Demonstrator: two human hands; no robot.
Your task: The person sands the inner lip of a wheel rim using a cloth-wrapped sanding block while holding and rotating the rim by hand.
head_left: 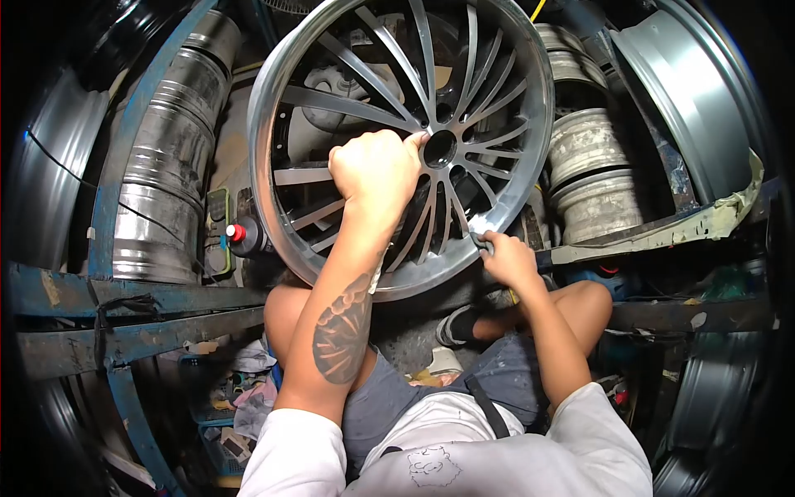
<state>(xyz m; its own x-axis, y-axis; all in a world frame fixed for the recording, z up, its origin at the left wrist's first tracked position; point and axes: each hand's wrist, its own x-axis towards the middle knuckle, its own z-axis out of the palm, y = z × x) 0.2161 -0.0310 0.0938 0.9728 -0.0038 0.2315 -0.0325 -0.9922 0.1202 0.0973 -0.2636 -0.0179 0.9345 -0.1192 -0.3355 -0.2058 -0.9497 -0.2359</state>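
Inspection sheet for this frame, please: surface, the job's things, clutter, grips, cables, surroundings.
Surface: no bench; dark floor between the person's legs.
Job's things: multi-spoke alloy wheel upright in front of the knees; a small dark piece, too small to identify, pressed to its lower right rim.
Clutter: rags at lower left; red-capped item beside the wheel.
Grips: left hand closed on the spokes near the hub; right hand pinching the small piece at the rim.
Cables: thin dark cable at left; yellow one at top.
Surroundings: stacked bare rims, blue metal frame.
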